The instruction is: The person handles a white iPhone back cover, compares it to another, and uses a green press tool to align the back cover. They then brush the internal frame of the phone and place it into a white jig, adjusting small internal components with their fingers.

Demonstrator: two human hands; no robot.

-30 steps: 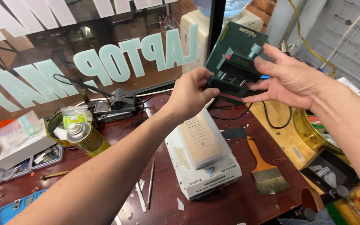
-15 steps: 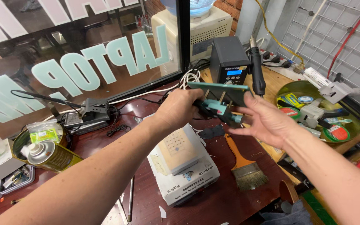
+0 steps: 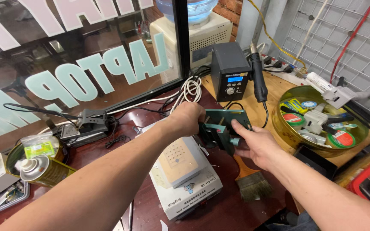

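Note:
A dark green circuit-board holder, a flat plate with clamp parts, is held between both hands just above the workbench. My left hand is closed on its left end. My right hand grips its right underside, fingers curled around a clamp piece. Directly below sits a white box-shaped heating plate with a beige top. A wooden-handled brush lies under my right hand.
A black rework station with its hot-air handle stands behind. A round yellow tin of tape rolls is at right, a spray can at left, a glass window behind, a wire grid on the right wall.
Both hands have lowered the green holder from up near the window down toward the bench and to the right. My view has tilted down and right.

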